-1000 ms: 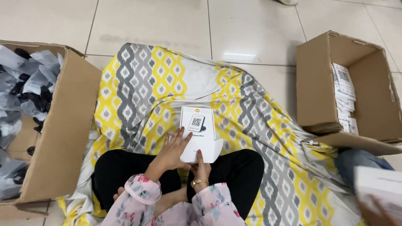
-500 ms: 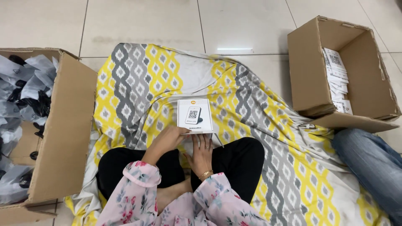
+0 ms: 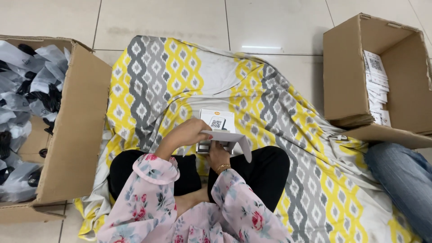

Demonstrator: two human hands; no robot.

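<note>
I sit cross-legged on a yellow, grey and white patterned cloth (image 3: 180,72). A small white box (image 3: 218,121) with a printed square code lies in front of my knees. My left hand (image 3: 189,134) grips its near edge, and a white flap (image 3: 234,139) of the box is lifted toward me. My right hand (image 3: 217,155) holds the box from underneath, mostly hidden by the flap. Both sleeves are pink with a floral print.
A large cardboard box (image 3: 76,135) at my left holds several grey plastic bags with dark contents. Another cardboard box (image 3: 346,81) at the right holds a stack of white boxes (image 3: 375,85). Another person's leg in blue jeans (image 3: 405,180) lies at the right. Tiled floor beyond.
The white flap has swung up and toward me, opening the box. The view has shifted slightly; the other person's white box seen at the lower right is gone.
</note>
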